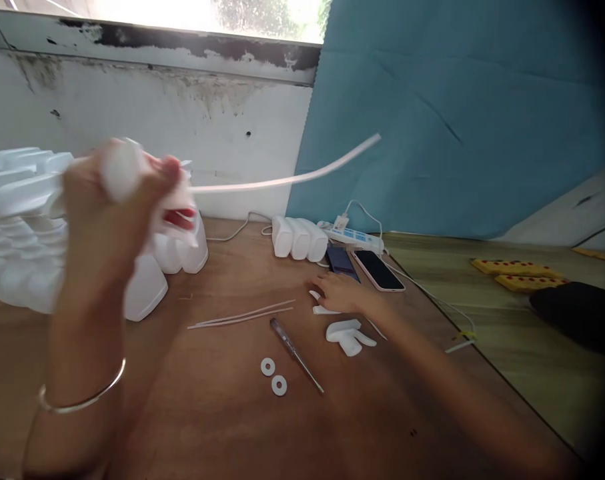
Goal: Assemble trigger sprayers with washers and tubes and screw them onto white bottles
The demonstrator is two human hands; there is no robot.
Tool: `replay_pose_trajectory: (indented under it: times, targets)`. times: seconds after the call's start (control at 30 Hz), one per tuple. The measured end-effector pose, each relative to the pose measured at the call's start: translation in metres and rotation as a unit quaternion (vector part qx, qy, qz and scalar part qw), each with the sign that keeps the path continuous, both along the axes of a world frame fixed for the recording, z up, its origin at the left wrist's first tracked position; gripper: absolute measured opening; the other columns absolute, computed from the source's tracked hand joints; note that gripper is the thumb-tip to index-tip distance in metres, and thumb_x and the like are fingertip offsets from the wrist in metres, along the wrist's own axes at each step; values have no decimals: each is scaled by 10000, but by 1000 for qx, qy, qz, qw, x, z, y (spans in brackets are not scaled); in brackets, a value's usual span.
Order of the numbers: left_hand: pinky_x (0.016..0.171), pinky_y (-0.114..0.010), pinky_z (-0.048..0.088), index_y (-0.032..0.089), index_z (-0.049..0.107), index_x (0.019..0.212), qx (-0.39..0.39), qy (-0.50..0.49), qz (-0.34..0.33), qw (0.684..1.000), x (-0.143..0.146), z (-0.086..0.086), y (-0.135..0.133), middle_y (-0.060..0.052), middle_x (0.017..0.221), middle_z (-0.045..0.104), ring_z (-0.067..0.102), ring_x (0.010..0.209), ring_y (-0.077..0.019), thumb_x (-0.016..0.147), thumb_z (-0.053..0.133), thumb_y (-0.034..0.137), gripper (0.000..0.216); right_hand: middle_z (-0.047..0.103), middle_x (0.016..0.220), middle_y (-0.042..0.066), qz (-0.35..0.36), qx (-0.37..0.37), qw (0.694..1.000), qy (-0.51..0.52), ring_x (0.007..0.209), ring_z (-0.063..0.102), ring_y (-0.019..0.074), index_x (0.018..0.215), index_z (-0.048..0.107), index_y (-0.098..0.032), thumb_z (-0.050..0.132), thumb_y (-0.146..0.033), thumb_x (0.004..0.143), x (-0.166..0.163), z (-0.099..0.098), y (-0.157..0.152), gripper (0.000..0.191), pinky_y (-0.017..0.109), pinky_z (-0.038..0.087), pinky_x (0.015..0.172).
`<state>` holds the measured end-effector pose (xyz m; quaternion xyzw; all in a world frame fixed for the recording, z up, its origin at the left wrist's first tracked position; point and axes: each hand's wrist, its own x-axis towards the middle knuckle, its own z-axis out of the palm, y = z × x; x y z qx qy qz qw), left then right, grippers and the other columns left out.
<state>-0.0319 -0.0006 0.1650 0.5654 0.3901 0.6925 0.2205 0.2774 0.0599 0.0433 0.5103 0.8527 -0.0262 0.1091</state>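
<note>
My left hand (117,193), raised at the left, is closed around a white trigger sprayer head (122,170). From it a long pale dip tube (287,179) points right, bending upward at its far end. Motion blur hides the sprayer's finer shape. On the table at the right, my right hand (339,291) lies over another white sprayer head (325,310), fingers apart and partly covering it. Just in front of that hand is a separate white sprayer head (349,337).
White bottles (22,247) crowd the left, with several more (299,239) by the wall. A screwdriver (297,357), white washers (279,385) and thin tubes (242,315) lie mid-table. Behind my right hand are a phone (378,270) and a power strip (355,238).
</note>
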Motion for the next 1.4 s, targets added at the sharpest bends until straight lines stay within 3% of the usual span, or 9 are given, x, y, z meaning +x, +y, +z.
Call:
replay_pose_trajectory:
  times: [0.07,0.13,0.23,0.4,0.7,0.9,1.07,1.3,1.4]
  targets:
    - [377,-182,464,100,517,797,-82,12,-119,989,25,-25,16,7,633,580,559,455,-106,707,659,376,324,601,1087,93,-1,-29,999,17,986,562,261,1163,512,-218,514,-250,748,6,4,-5,416,310,417,755]
    - [375,-211,479,123,513,852,-244,-12,-273,931,45,-63,30,-26,735,614,582,486,-131,671,692,364,350,596,1102,65,-3,-52,998,32,970,568,245,1179,504,-234,590,-255,695,13,5,-8,492,277,425,736]
    - [400,-186,485,119,531,872,-404,-128,-335,842,56,-123,35,-43,766,604,584,531,-121,607,748,249,366,590,1079,66,-12,-53,997,58,964,557,241,1131,536,-209,656,-226,636,20,4,-13,510,269,425,748]
    - [393,-160,470,114,538,846,-438,-171,-338,815,53,-174,19,-49,823,588,559,519,-82,686,679,323,299,516,1089,91,-33,-2,994,106,1028,489,247,990,564,-166,641,-200,663,21,-2,-25,338,303,382,846]
    - [403,-190,480,150,507,882,-408,-207,-384,802,56,-181,14,-13,766,548,541,526,-97,658,701,315,340,564,1015,68,-19,-38,990,137,992,515,244,1005,566,-189,579,-293,763,21,5,-40,263,320,396,827]
    - [425,-211,497,152,491,882,-411,-198,-433,777,51,-179,9,-11,752,536,556,542,-111,641,716,263,348,524,1139,73,11,51,963,266,1084,464,239,1115,516,-221,555,-364,813,-8,9,-57,336,369,383,907]
    - [465,-219,510,152,511,891,-424,-219,-435,764,49,-179,8,-17,740,566,581,567,-126,649,717,277,342,607,1038,31,80,4,883,462,988,551,193,1067,577,-256,568,-295,820,-64,-9,-64,250,356,439,860]
    - [481,-191,493,129,582,857,-438,-289,-414,744,47,-181,9,-24,732,591,588,577,-113,667,700,316,292,642,942,34,-12,-26,725,689,773,628,157,799,651,-202,571,-294,808,-108,-36,-51,122,284,538,669]
    - [454,-170,470,135,589,838,-440,-310,-412,735,46,-182,10,-15,721,592,582,548,-100,679,695,320,266,634,979,51,-21,-36,700,713,785,628,161,798,633,-188,580,-315,798,-114,-41,-51,138,285,548,664]
